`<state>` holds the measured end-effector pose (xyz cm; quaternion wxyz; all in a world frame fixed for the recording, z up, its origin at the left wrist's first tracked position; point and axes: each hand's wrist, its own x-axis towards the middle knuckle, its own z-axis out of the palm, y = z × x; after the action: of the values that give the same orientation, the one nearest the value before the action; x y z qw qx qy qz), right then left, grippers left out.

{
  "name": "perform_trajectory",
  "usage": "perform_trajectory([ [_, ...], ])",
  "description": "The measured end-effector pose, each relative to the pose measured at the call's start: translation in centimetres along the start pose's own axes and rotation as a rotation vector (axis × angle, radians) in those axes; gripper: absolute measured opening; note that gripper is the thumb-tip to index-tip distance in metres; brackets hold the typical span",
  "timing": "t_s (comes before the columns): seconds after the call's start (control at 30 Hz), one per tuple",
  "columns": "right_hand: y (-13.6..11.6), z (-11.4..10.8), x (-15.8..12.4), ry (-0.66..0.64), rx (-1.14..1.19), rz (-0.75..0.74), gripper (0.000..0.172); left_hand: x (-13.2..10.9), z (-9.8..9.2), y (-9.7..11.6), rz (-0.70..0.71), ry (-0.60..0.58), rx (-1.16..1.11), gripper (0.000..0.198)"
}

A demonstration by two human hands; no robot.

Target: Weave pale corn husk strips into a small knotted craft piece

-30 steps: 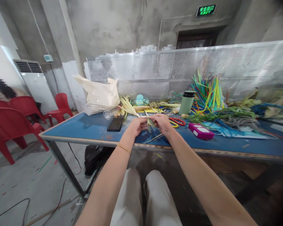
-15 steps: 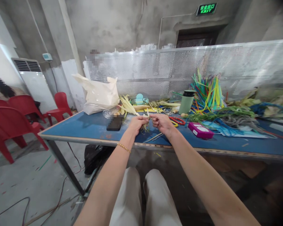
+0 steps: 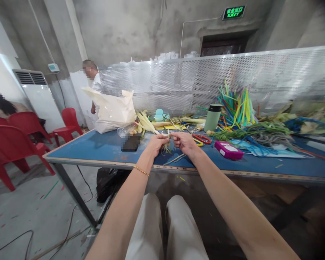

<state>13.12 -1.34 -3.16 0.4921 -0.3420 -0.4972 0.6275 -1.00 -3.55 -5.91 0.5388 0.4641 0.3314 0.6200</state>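
Above the front part of the blue table, my left hand [image 3: 157, 142] is closed, with thumb and fingertips pinching a small bundle of husk strands [image 3: 166, 147]. Thin green-brown ends hang below the fingertips, and a pale piece sticks up above them. Almost touching it, my right hand [image 3: 183, 142] is closed too, its thumb and forefinger pinching at the top of the same bundle. The fingers hide most of what lies between them. Red-handled scissors [image 3: 203, 139] lie just right of my right hand. Thin pale stalks [image 3: 174, 159] rest on the table below it.
Left on the table [image 3: 81, 151] stand a white bag [image 3: 115, 112] and a dark phone [image 3: 131, 142]. Corn husks [image 3: 146, 122] lie behind my hands. Rightward are a green bottle [image 3: 212, 118], a purple box [image 3: 229, 150], coloured strips [image 3: 241, 108] and cords [image 3: 271, 139]. A person [image 3: 93, 85] stands behind.
A person has come out into view at the back left, beside the perforated panel. My hands keep nearly the same pinch on the bundle; the right fingers have shifted slightly.
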Motion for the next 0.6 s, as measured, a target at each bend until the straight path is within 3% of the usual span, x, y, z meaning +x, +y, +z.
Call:
perform_trajectory([
  [0.27, -0.5, -0.2, -0.4, -0.01, 0.022, 0.002, 0.016, -0.2, 0.2, 0.5, -0.048, 0.042, -0.059, 0.023],
  [0.47, -0.1, 0.1, -0.6, 0.009, -0.147, -0.223, 0.024, -0.4, 0.4, 0.7, -0.036, 0.038, -0.086, 0.021],
  [0.6, 0.5, 0.3, -0.4, 0.12, -0.303, -0.399, 0.019, -0.6, 0.6, 0.9, -0.001, 0.065, -0.144, 0.025],
])
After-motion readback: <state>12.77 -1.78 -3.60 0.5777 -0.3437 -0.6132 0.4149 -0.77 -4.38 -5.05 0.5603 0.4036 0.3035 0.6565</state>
